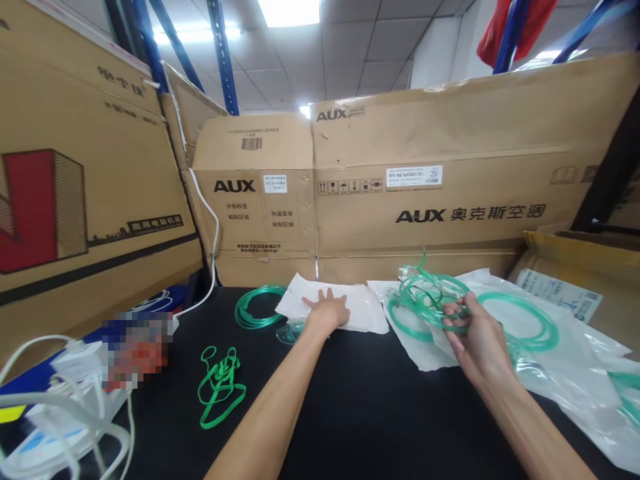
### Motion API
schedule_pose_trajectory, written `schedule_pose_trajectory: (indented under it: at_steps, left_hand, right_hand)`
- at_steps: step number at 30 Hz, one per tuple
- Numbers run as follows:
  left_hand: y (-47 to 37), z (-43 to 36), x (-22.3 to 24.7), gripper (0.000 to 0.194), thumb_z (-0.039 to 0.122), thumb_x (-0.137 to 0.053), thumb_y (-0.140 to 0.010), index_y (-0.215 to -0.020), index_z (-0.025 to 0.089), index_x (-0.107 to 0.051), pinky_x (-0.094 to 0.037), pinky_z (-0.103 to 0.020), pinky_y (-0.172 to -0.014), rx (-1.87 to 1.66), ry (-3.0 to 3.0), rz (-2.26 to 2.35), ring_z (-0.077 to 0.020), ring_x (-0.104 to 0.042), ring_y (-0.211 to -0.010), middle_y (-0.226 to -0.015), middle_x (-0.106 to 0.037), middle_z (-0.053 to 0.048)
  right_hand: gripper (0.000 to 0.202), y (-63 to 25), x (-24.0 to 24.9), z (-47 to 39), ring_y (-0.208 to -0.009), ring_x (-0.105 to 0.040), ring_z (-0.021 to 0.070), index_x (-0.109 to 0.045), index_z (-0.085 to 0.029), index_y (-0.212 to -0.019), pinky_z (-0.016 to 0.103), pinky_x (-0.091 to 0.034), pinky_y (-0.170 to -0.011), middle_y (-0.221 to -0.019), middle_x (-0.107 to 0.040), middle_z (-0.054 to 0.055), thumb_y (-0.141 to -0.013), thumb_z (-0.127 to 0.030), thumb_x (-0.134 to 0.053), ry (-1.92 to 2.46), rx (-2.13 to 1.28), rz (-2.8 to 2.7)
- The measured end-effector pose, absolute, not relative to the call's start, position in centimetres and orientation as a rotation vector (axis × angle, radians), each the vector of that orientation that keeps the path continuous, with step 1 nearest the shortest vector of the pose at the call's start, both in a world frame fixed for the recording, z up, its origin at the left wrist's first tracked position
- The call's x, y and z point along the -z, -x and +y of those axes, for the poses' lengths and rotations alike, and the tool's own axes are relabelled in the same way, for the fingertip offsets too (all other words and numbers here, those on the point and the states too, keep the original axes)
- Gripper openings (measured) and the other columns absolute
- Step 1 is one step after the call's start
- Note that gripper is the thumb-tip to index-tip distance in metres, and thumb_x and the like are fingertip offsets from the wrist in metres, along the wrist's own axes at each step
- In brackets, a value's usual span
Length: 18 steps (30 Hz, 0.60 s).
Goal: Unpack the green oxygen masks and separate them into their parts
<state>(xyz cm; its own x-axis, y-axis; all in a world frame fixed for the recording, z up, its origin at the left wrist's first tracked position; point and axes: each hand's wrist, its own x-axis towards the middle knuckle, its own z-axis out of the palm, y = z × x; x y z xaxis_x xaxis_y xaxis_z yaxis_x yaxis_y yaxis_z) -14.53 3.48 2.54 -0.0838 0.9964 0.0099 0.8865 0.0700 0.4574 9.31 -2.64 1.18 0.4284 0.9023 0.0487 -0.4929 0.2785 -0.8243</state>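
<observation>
White, thick, looping cables (83, 407) crowd the lower left corner nearest the camera, crossing a white power strip (55, 440); a pixelated patch just beyond them shows red and orange, and what it covers cannot be told. Behind stands a large brown cardboard panel (95, 140) with a red printed figure. Further right, a tangled, flat, bright green strap (223, 393) lies on the black tabletop (350, 427), apart from both hands. Beyond it rests a neat round coil of translucent green tubing (253, 319), its right side close against a flat white pouch (363, 310). At the pouch's front left corner sits a clear, greenish plastic piece (289, 335), partly hidden by the left forearm. The left hand (327, 311) lies palm down on the pouch, fingers spread wide and gripping nothing. Brown printed cardboard (430, 140) marked AUX forms the back wall. Next comes a loose bundle of translucent green tubing (425, 297), held above white sheet-like wrappers (430, 357); the right hand (470, 333) grips its right side, fingers curled around the loops. Just beyond that hand, another round green tubing coil (543, 333) lies on the wrappers, before an open cardboard box (615, 280) bearing a white label.
</observation>
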Motion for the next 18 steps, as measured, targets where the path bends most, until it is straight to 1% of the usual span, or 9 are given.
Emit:
schedule_pose_trajectory:
  at_steps: [1, 3, 6, 8, 10, 13, 15, 18]
  left_hand:
    - [14.1, 3.9, -2.4, 0.043, 0.032, -0.073, -0.097, -0.137, 0.019, -0.064, -0.031, -0.067, -0.122, -0.453, -1.882, 2.035, -0.0372, -0.041, -0.149, -0.159, -0.048, -0.013]
    - [13.2, 4.3, -2.0, 0.047, 0.035, -0.072, -0.098, -0.141, 0.020, -0.061, -0.033, -0.067, -0.121, -0.381, -1.884, 2.005, -0.0375, -0.042, -0.149, -0.160, -0.047, -0.013]
    - [12.3, 4.7, -1.5, 0.054, 0.039, -0.069, -0.099, -0.148, 0.021, -0.056, -0.033, -0.067, -0.121, -0.290, -1.899, 1.973, -0.0382, -0.041, -0.149, -0.162, -0.044, -0.013]
    - [12.2, 5.1, -1.6, 0.054, 0.040, -0.069, -0.099, -0.148, 0.021, -0.055, -0.036, -0.067, -0.119, -0.207, -1.918, 1.960, -0.0378, -0.044, -0.147, -0.161, -0.044, -0.014]
    - [12.6, 5.7, -2.4, 0.051, 0.040, -0.068, -0.100, -0.146, 0.020, -0.057, -0.043, -0.063, -0.115, -0.128, -1.954, 1.940, -0.0357, -0.051, -0.141, -0.157, -0.050, -0.014]
    - [14.4, 6.6, -4.4, 0.044, 0.039, -0.066, -0.101, -0.139, 0.019, -0.060, -0.053, -0.055, -0.106, -0.050, -2.035, 1.913, -0.0306, -0.061, -0.127, -0.145, -0.058, -0.013]
    - [16.2, 6.9, -5.9, 0.040, 0.038, -0.066, -0.102, -0.137, 0.018, -0.062, -0.056, -0.052, -0.102, 0.001, -2.078, 1.918, -0.0285, -0.064, -0.122, -0.141, -0.061, -0.013]
    - [18.8, 6.9, -7.6, 0.038, 0.035, -0.067, -0.101, -0.135, 0.018, -0.063, -0.058, -0.050, -0.099, 0.102, -2.088, 1.956, -0.0274, -0.065, -0.119, -0.138, -0.062, -0.012]
  right_hand:
    - [0.029, -9.3, -1.2, -2.7, -0.051, -0.051, 0.0089, -0.055, -0.023, -0.080, 0.014, -0.034, -0.033, -0.069, -0.059, -0.004, -0.095, -0.043, -0.070, 0.832, -1.016, -0.585]
    - [0.031, -9.2, -1.2, -2.8, -0.050, -0.050, 0.0085, -0.055, -0.023, -0.081, 0.014, -0.034, -0.032, -0.069, -0.059, -0.004, -0.092, -0.046, -0.074, 0.825, -1.032, -0.600]
    - [0.037, -9.0, -1.2, -2.8, -0.047, -0.048, 0.0082, -0.055, -0.023, -0.082, 0.014, -0.028, -0.029, -0.067, -0.058, -0.005, -0.086, -0.052, -0.079, 0.814, -1.061, -0.647]
    - [0.042, -8.9, -1.1, -2.9, -0.045, -0.045, 0.0076, -0.055, -0.023, -0.083, 0.013, -0.027, -0.028, -0.066, -0.058, -0.006, -0.083, -0.055, -0.082, 0.805, -1.071, -0.685]
    - [0.045, -8.8, -1.0, -3.0, -0.044, -0.044, 0.0070, -0.055, -0.024, -0.085, 0.012, -0.027, -0.027, -0.065, -0.057, -0.007, -0.080, -0.058, -0.084, 0.797, -1.082, -0.719]
    - [0.048, -8.8, -1.1, -3.2, -0.044, -0.046, 0.0069, -0.055, -0.024, -0.086, 0.011, -0.028, -0.027, -0.064, -0.056, -0.008, -0.077, -0.060, -0.086, 0.787, -1.109, -0.752]
    - [0.050, -8.8, -1.2, -3.2, -0.044, -0.047, 0.0073, -0.055, -0.024, -0.086, 0.010, -0.027, -0.026, -0.064, -0.056, -0.007, -0.076, -0.061, -0.086, 0.780, -1.126, -0.765]
    - [0.053, -8.8, -1.4, -3.1, -0.043, -0.047, 0.0072, -0.054, -0.024, -0.088, 0.010, -0.025, -0.024, -0.063, -0.055, -0.008, -0.073, -0.063, -0.087, 0.764, -1.153, -0.787]
